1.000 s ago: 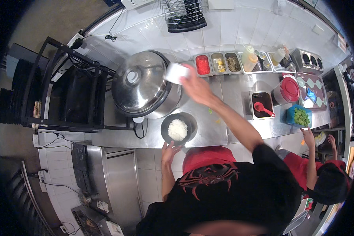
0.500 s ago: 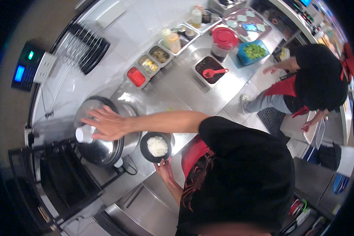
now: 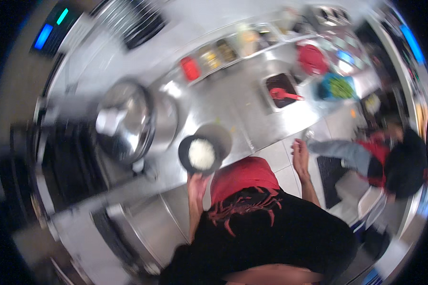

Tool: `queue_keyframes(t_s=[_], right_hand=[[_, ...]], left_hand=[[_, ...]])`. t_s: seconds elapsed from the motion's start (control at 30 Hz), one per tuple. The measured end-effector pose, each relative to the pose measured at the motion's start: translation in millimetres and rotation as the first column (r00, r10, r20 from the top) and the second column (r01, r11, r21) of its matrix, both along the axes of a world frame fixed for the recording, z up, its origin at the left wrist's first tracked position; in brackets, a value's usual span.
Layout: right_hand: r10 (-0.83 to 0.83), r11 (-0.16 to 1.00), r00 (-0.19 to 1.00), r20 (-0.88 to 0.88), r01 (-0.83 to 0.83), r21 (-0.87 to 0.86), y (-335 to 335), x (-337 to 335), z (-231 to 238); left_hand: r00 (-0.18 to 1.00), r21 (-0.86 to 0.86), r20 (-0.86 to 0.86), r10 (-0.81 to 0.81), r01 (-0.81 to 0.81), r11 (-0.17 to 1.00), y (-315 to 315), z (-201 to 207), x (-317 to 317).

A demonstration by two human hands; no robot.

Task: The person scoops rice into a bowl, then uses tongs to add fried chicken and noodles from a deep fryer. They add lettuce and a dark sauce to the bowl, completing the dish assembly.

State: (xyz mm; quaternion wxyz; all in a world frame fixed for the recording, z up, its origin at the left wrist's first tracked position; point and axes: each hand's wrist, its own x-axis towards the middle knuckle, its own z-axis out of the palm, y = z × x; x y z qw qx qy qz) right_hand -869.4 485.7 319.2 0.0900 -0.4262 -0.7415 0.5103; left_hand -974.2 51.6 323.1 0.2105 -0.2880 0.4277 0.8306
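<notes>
My left hand (image 3: pixel 198 184) grips the near rim of a dark round bowl (image 3: pixel 184 153). A mound of white rice (image 3: pixel 201 154) lies in it. The bowl seems held above the steel counter (image 3: pixel 223 107), with a round shadow beside it. To my right, apart from everything, my right hand (image 3: pixel 300 156) is raised with its fingers loosely stretched and nothing visible in it. Left of the bowl stands a large steel rice cooker (image 3: pixel 128 121), its lid down, with a white handle (image 3: pixel 110 121) on top.
Behind the counter sit pans of red topping (image 3: pixel 189 69) and yellow topping (image 3: pixel 211 60). Farther right are a dark-filled pan (image 3: pixel 279 84) with a red ladle (image 3: pixel 284 94), a red-lidded container (image 3: pixel 312 59) and a blue tub of greens (image 3: pixel 340 88). A co-worker (image 3: pixel 404 164) stands at right.
My right hand has left the rice cooker's lid and swung over to my right. The left hand still holds the bowl. The whole view has shifted and blurred; the co-worker bends lower.
</notes>
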Motion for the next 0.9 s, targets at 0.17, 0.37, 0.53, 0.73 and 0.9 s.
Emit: queue_keyframes(t_s=[0.17, 0.37, 0.53, 0.73, 0.9], right_hand=[[0.418, 0.895, 0.902, -0.108, -0.430, -0.122, -23.4, -63.4, 10.9], [0.890, 0.429, 0.439, -0.126, -0.898, -0.100, -102.0, -106.3, 12.0], [0.984, -0.136, -0.128, 0.127, -0.989, 0.057, -189.4, -95.6, 16.2], [0.772, -0.621, -0.507, 0.382, -0.730, 0.286, -387.6, -30.7, 42.5], [0.706, -0.704, -0.696, 0.133, -0.668, 0.241, -557.0, 96.7, 57.1]], left_hand=[[0.994, 0.354, 0.036, 0.100, -0.106, 0.929, -4.9, -5.9, 30.4], [0.848, 0.302, -0.078, 0.524, -0.481, 0.823, -22.4, 10.9, 142.5], [0.623, 0.266, -0.083, 0.778, -0.738, 0.620, -42.3, 1.6, 297.5], [0.196, 0.267, -0.071, 0.978, -0.941, 0.208, -52.8, -36.6, 502.3], [-0.025, 0.092, -0.067, 0.997, -0.996, -0.019, -71.7, -34.6, 654.4]])
